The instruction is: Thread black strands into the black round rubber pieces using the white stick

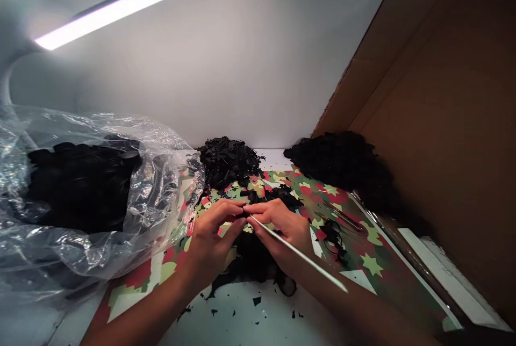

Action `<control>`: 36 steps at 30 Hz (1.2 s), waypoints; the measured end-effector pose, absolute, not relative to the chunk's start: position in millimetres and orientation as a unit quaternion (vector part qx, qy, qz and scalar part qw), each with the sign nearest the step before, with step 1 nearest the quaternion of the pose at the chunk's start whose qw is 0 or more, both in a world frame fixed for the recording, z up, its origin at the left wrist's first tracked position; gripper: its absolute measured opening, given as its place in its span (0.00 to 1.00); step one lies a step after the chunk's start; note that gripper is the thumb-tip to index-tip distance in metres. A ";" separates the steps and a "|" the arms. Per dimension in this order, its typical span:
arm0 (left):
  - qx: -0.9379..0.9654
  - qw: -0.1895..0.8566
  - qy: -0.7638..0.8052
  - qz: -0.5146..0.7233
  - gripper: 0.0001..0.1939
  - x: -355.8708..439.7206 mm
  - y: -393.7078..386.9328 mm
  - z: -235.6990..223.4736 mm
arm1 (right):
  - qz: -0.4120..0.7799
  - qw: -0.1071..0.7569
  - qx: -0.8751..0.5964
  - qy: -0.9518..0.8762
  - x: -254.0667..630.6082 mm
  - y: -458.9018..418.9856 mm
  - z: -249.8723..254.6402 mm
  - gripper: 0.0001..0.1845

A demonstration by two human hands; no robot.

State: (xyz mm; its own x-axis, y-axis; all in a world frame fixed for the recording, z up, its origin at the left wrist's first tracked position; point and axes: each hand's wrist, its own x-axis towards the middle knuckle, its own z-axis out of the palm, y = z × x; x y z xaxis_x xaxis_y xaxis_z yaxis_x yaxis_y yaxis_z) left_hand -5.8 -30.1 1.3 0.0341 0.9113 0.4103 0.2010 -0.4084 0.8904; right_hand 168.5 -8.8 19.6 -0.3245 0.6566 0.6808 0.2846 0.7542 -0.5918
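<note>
Fingertips meet in the middle of the view over a heap of black scraps. My left hand (215, 233) is closed, pinching a small dark piece (243, 213) mostly hidden by the fingers. A thin white stick (300, 253) is held in my right hand (284, 228), which is also closed. One end of the stick reaches the fingertips, and the other slants down over the right forearm. Black material (252, 254) lies beneath both hands, and the stick's tip is too small to make out.
On the left, a clear plastic bag (157, 190) holds many black round pieces (80, 185). Black flakes (229, 160) are heaped behind the hands, with another dark pile (338, 160) beside the cardboard wall (455, 120). Metal tools (344, 217) rest on the patterned sheet (373, 265). A lamp (149, 2) shines above.
</note>
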 end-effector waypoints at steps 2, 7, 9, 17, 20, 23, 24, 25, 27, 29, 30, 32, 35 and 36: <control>0.669 0.284 0.441 0.526 0.05 -6.9 -30.5 2.9 | 0.131 0.500 -0.280 -0.809 166.8 -8.6 19.3 0.08; 0.691 0.249 0.449 0.508 0.05 -7.3 -30.7 5.2 | 0.042 0.503 -0.259 -0.823 162.0 -9.0 16.9 0.09; 0.673 0.292 0.447 0.511 0.04 -6.9 -31.1 5.7 | 0.057 0.500 -0.275 -0.819 162.3 -7.5 15.8 0.10; 0.506 0.547 0.362 0.561 0.06 -9.7 -31.3 7.0 | 0.218 0.477 -0.440 -0.729 181.6 19.1 15.1 0.07; 0.450 0.597 0.325 0.579 0.10 -10.3 -26.7 5.9 | 0.273 0.489 -0.442 -0.700 186.2 27.2 12.5 0.11; 0.423 0.627 0.309 0.577 0.13 -10.1 -23.4 7.3 | 0.327 0.493 -0.431 -0.682 186.6 30.6 8.3 0.10; 0.416 0.634 0.310 0.573 0.13 -10.0 -22.8 8.1 | 0.345 0.494 -0.427 -0.674 186.3 30.9 7.1 0.10; 0.408 0.639 0.312 0.572 0.13 -10.1 -22.5 8.9 | 0.363 0.498 -0.423 -0.665 186.0 31.0 6.2 0.10; 0.391 0.644 0.318 0.576 0.14 -10.2 -21.9 9.7 | 0.397 0.513 -0.413 -0.639 185.7 31.0 5.7 0.10; 0.373 0.646 0.323 0.582 0.15 -10.4 -21.0 9.7 | 0.431 0.530 -0.398 -0.613 185.8 30.5 7.1 0.11; 0.364 0.648 0.326 0.585 0.15 -10.4 -20.4 9.4 | 0.446 0.537 -0.387 -0.602 186.0 29.8 8.5 0.11; 0.344 0.649 0.336 0.590 0.16 -10.2 -19.2 8.8 | 0.473 0.547 -0.364 -0.586 186.2 27.2 11.8 0.11; 0.330 0.636 0.360 0.598 0.14 -9.1 -17.9 8.1 | 0.488 0.530 -0.344 -0.602 185.2 19.0 16.2 0.11; 0.330 0.631 0.364 0.600 0.13 -8.5 -17.7 7.9 | 0.485 0.518 -0.342 -0.617 184.4 15.6 17.0 0.11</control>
State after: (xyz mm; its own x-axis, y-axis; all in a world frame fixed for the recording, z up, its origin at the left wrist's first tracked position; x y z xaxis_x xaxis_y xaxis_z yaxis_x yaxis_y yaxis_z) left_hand -8.5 -17.7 7.9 0.0140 0.9979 -0.0638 -0.5179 0.0618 0.8532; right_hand 184.4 15.6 17.0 -0.2298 0.9236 0.3067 -0.0799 0.2962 -0.9518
